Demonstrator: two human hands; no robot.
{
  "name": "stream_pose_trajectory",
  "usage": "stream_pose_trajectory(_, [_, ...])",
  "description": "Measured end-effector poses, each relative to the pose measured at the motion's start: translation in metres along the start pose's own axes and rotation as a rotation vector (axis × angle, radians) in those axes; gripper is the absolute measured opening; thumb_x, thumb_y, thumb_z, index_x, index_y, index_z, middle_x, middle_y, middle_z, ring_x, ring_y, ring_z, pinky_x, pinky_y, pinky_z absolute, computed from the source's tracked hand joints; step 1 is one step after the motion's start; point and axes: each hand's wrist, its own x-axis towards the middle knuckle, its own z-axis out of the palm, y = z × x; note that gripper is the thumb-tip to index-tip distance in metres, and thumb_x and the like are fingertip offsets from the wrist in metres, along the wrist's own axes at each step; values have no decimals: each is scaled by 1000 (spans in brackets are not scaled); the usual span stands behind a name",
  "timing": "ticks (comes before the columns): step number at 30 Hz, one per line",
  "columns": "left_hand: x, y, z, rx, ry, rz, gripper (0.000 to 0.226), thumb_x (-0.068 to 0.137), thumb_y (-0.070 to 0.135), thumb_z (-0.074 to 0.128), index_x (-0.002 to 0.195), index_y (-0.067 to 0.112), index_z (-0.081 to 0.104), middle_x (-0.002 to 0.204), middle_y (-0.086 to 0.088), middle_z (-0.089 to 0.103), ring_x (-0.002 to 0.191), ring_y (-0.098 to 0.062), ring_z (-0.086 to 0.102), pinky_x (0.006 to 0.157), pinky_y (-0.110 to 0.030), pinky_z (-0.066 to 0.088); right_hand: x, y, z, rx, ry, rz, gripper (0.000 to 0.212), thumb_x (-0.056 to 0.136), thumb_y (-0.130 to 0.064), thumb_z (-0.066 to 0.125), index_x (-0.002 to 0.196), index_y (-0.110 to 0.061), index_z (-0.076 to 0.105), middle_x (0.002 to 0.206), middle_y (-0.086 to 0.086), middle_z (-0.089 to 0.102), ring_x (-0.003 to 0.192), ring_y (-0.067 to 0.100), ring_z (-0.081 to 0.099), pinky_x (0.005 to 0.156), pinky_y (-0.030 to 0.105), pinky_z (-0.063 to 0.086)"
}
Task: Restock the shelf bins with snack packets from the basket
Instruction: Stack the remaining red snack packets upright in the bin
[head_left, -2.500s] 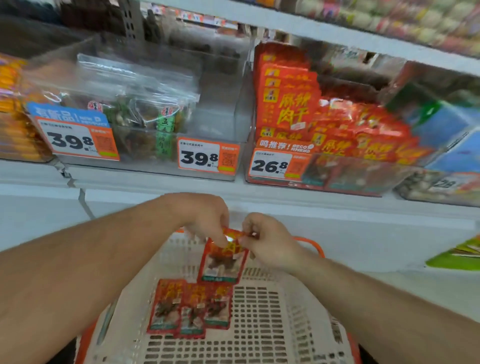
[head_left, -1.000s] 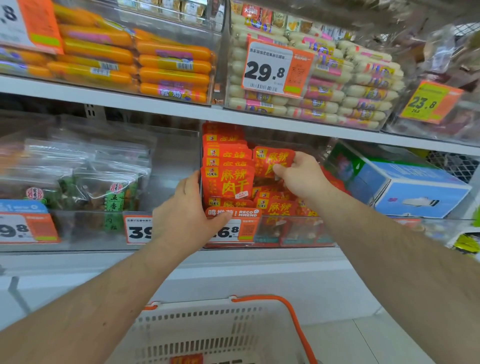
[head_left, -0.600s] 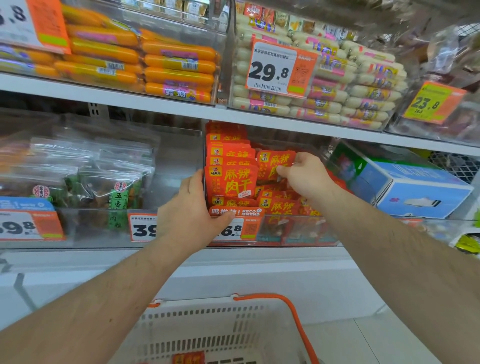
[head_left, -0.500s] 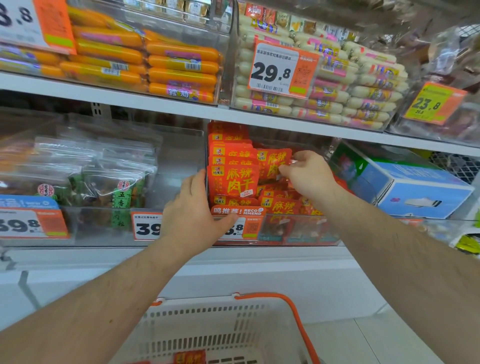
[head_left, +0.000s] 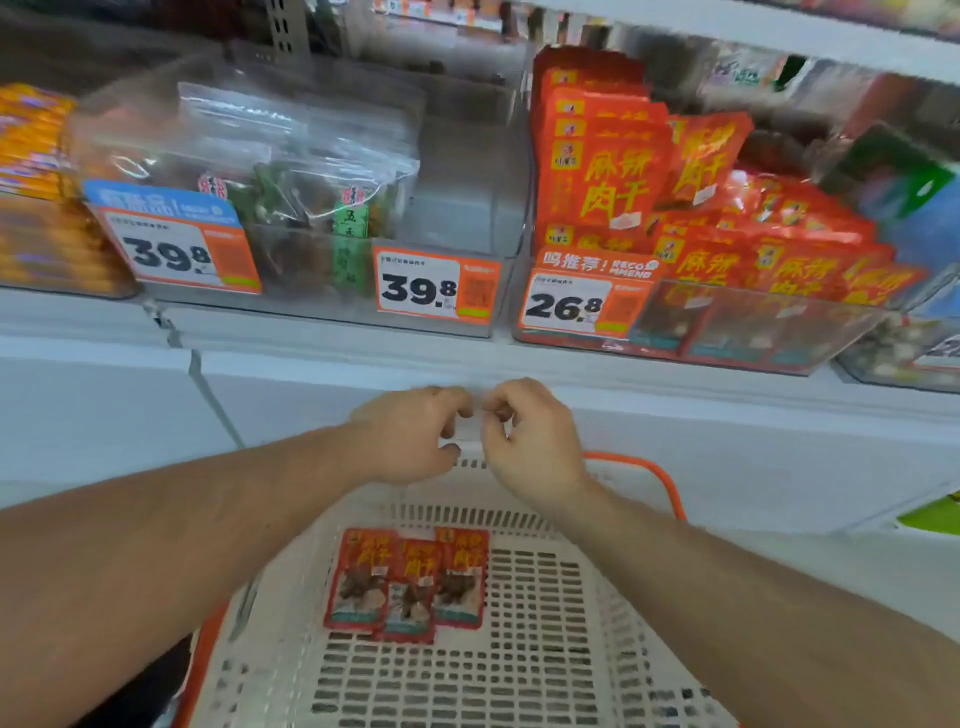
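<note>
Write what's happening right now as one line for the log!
left hand: empty, above basket | right hand: empty, beside it | snack packets: three on basket floor | red-packet bin: partly stocked

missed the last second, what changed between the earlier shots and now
Both hands came down from the red-packet bin: the right hand let go of the packet it was tucking in, the left hand left the bin's front. Both now hover, loosely curled and holding nothing, over the basket. Three red packets are still in it.
</note>
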Motion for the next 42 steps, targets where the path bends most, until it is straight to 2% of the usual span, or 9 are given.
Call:
stream_pose_trajectory(4, [-8, -24, 21, -18, -159, -117, 48, 93, 30, 58, 137, 24, 41, 117, 5, 59, 99, -15, 57, 84, -32, 49, -27, 31, 66, 1, -385, 368, 10, 92, -10, 52, 88, -16, 59, 87, 2, 60, 83, 22, 55, 69, 29, 40])
stream_pose_trajectory(9, [-14, -42, 46, 44, -213, -172, 42, 91, 32, 54, 132, 30, 44, 117, 11, 61, 88, -9, 55, 58, -16, 35, -76, 72, 147, -71, -763, 655, 31, 92, -15, 51, 119, -21, 64, 103, 3, 66, 82, 20, 60, 66, 30, 48])
stream_pose_trajectory(11, [-15, -45, 54, 49, -215, -189, 42, 92, 35, 54, 133, 31, 46, 120, 11, 60, 87, -8, 50, 55, -13, 29, -89, 90, 169, -130, -695, 786, 32, 89, -18, 52, 119, -22, 63, 103, 5, 65, 78, 21, 62, 63, 29, 51])
stream_pose_trajectory(15, [-11, -55, 69, -100, -347, -249, 46, 95, 33, 51, 139, 27, 40, 126, 4, 58, 94, -14, 56, 74, -25, 48, -98, 125, 192, -184, -436, 1256, 57, 80, -39, 66, 127, -11, 52, 127, 16, 56, 112, 36, 58, 85, 40, 54])
stream_pose_trajectory(17, [-8, -57, 72, -138, -369, -270, 45, 96, 31, 51, 139, 25, 40, 124, 2, 58, 89, -14, 57, 70, -25, 48, -97, 136, 193, -84, -408, 1369, 56, 79, -40, 72, 119, -4, 56, 119, 18, 60, 106, 34, 62, 74, 33, 53])
stream_pose_trajectory(21, [-3, -56, 73, -158, -377, -292, 47, 95, 29, 53, 140, 27, 38, 128, 4, 56, 91, -13, 55, 65, -20, 41, -103, 152, 192, 82, -469, 1347, 21, 87, -23, 66, 96, -5, 69, 91, 13, 68, 81, 26, 67, 67, 30, 56])
stream_pose_trajectory(27, [1, -45, 67, -171, -387, -273, 49, 92, 26, 56, 139, 26, 39, 128, 3, 57, 99, -14, 55, 77, -23, 45, -99, 145, 169, 37, -483, 1266, 10, 94, -8, 48, 90, -3, 56, 80, 11, 60, 73, 26, 56, 60, 27, 41])
stream_pose_trajectory(38, [10, 9, 36, -117, -232, -139, 59, 91, 49, 58, 139, 18, 42, 133, -5, 52, 112, -22, 56, 95, -40, 49, -48, 67, 39, 85, -437, 759, 10, 97, -20, 51, 97, -22, 61, 91, -2, 66, 81, 12, 61, 73, 29, 48])
stream_pose_trajectory(42, [13, 23, 21, -234, -128, -105, 61, 86, 51, 66, 131, 15, 48, 128, -6, 56, 109, -21, 57, 91, -32, 48, -27, 36, -15, 162, -348, 639, 13, 90, -16, 52, 79, -22, 58, 80, 3, 65, 77, 25, 64, 78, 47, 56])
